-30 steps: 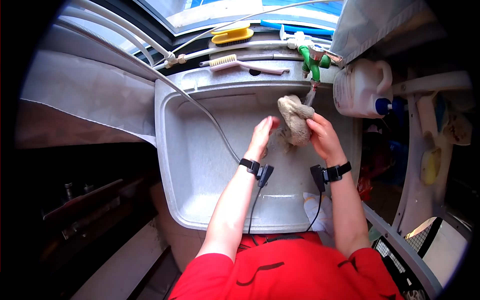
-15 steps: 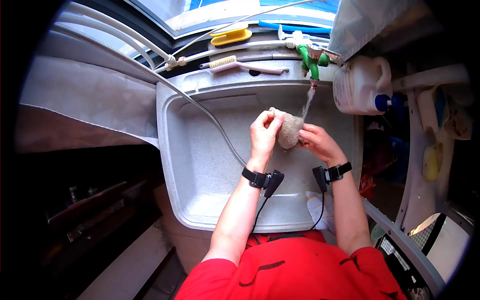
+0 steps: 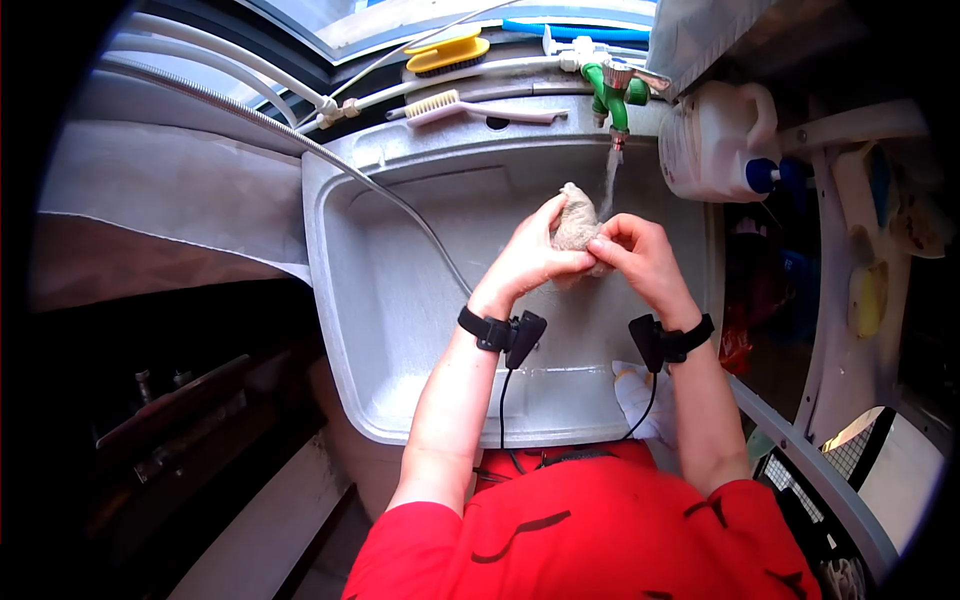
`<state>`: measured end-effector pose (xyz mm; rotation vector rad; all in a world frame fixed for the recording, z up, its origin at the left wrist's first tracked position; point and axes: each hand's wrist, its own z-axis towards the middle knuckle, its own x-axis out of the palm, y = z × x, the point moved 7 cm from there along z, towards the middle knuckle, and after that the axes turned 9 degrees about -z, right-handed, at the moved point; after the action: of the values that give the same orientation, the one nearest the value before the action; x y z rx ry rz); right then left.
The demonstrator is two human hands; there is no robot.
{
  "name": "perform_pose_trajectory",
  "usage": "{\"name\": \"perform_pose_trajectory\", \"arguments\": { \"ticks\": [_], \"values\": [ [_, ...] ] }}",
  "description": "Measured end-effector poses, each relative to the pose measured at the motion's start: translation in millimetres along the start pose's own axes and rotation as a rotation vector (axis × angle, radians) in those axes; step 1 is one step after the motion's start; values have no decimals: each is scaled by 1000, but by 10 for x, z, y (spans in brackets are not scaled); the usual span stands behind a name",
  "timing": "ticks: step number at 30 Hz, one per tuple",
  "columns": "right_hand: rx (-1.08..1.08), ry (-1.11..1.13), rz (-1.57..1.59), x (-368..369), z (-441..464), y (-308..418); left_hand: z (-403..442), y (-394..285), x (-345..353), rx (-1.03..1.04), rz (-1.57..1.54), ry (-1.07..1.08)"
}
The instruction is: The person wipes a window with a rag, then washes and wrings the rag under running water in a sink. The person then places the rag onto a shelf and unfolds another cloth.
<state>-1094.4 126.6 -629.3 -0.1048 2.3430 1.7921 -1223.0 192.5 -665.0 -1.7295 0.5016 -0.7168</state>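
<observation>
A beige, rough-textured cloth is bunched up over the sink; its exact kind is unclear. My left hand wraps round its left side, thumb across the lower part. On the right edge, the fingers of my right hand pinch the cloth, fingertips close to the left thumb. Water runs from the green tap just behind the right hand, beside the cloth's upper end. The cloth's underside is hidden by both hands.
A long-handled brush lies on the sink's back ledge, with a yellow brush behind it. A metal hose crosses into the sink from the left. To the right stands a white jug. A pale cloth hangs over the front rim.
My left hand has gone from pinching the cloth's top edge to wrapping round its side. The cloth now points upward and is bunched tighter. My right hand has turned inward, nearer the left.
</observation>
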Motion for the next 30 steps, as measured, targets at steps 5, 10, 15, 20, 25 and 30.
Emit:
{"name": "perform_pose_trajectory", "arguments": {
  "ticks": [5,10,15,20,25,30],
  "values": [
    [-9,-210,-84,-151,-132,123,-69,-434,-70,-11,193,-24],
    [51,-310,62,-289,-220,149,-162,-453,-366,129,420,-402],
    [128,-284,387,-471,-175,-14,-247,53,-512,-8,-252,-459],
    [149,-129,429,-181,-115,-73,-21,122,391,233,94,-158],
    [79,-158,573,-244,-171,10,35,199,297,-98,-296,-191],
    [19,-347,755,-409,-300,-56,-60,-233,-195,104,446,-489]
  ]
}}
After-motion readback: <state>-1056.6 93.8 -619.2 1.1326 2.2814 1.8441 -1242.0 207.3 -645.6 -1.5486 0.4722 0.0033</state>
